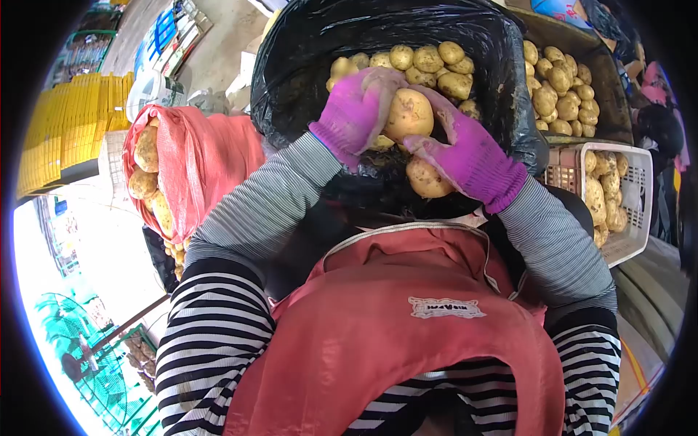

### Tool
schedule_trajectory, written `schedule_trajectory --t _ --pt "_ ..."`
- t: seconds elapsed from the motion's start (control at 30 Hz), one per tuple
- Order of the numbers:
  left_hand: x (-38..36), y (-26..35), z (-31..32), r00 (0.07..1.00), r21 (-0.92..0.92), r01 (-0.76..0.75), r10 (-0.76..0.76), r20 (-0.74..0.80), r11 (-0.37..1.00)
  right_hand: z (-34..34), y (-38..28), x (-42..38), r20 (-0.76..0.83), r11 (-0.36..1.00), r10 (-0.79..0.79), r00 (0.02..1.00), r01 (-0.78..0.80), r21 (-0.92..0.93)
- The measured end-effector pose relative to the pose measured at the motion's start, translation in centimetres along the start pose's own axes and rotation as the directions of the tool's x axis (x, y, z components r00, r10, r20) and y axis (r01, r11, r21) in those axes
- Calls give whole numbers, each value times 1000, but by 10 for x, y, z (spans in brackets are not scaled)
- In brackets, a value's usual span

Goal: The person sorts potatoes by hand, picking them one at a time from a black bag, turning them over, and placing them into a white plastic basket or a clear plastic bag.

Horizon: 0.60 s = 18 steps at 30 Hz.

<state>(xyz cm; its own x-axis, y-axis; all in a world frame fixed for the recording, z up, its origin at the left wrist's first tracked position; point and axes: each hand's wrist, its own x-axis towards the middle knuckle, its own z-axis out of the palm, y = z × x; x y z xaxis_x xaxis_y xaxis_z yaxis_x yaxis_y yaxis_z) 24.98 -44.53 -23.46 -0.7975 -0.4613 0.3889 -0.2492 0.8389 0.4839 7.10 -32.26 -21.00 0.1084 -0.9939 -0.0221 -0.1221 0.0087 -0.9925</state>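
Note:
Both of my hands wear purple gloves and meet over a container lined with black plastic (pixel 291 69). Between them is a large round potato (pixel 408 115). My left hand (pixel 356 109) presses against its left side, and my right hand (pixel 465 149) curls round its right side, thumb under it. A second potato (pixel 429 179) sits just below my right thumb, against the palm side of that hand; whether the hand grips it is unclear. Behind the hands, several smaller potatoes (pixel 425 58) lie in the lined container.
A pink mesh sack (pixel 211 149) of potatoes stands at the left. On the right are a white plastic crate (pixel 637 196) and a dark bin (pixel 607 80), both holding potatoes. Yellow stacked crates (pixel 76 123) and a green fan (pixel 83 363) are farther left.

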Motion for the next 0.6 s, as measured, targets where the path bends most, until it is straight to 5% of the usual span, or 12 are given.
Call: schedule_trajectory --t 0.07,0.1,0.17,0.2,0.23,0.3,0.43,0.47,0.6 --pt "2 -4 -5 998 -109 40 -35 49 993 -4 -2 -1 -9 1000 -25 1000 25 8" --pt "6 2 -9 957 -426 288 -240 162 858 -8 -6 1 -8 1000 -29 1000 29 8" --pt "11 24 -19 735 -748 640 -426 527 178 -14 -4 3 -26 998 -48 999 47 -42" --pt "11 30 -21 595 -693 680 -372 713 -241 -17 0 4 -43 994 -64 997 60 -92" --pt "10 32 -22 678 -778 603 -402 615 -173 -19 2 4 -61 988 -80 995 71 -140" --pt "9 34 -24 813 -905 424 -429 394 -27 -19 -5 1 -1 980 109 994 -107 169" --pt "16 42 -31 890 -849 336 -433 144 409 -26 -23 2 178 869 244 953 -297 397" --pt "14 45 -38 882 -796 395 -431 189 459 -27 -22 1 163 865 239 957 -287 412" --pt "15 43 -35 860 -861 391 -462 216 325 -21 -24 0 87 840 221 971 -235 490"
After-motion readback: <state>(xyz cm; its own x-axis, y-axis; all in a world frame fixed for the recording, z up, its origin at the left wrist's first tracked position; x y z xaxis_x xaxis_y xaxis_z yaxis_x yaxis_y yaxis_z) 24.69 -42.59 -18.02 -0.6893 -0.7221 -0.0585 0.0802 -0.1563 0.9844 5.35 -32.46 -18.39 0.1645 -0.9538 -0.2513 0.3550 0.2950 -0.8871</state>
